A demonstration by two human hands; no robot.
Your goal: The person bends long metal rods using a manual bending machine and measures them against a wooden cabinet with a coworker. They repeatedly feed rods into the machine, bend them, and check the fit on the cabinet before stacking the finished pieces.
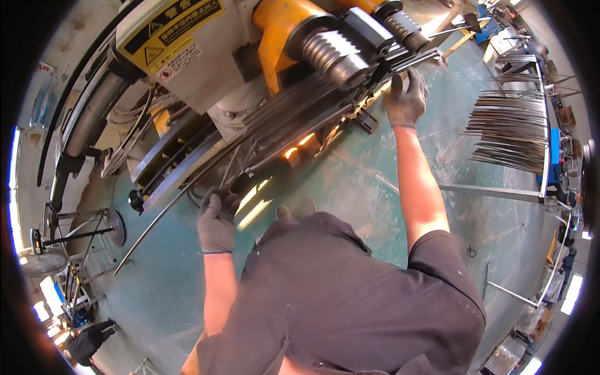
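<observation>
My left hand (217, 224), in a grey glove, is at the near left of a large machine (187, 56). Its fingers curl beside a bent thin metal rod (192, 197), and what lies inside them is hidden. A long straight metal rod (153, 230) slants past just beyond that hand. My right hand (407, 103), gloved too, reaches forward to the machine's right end. Its thumb and fingers are apart, with the tips close to light metal bars (415, 60). Between the hands runs the machine's dark bed (294, 128), below an orange arm with a ribbed steel roller (334, 59).
On the right, a rack (542, 119) bears many thin metal rods (509, 131), with a grey beam (490, 192) along its near side. A fan (44, 261) stands at left. Another person (90, 342) is at lower left. Green floor (356, 194) lies beneath.
</observation>
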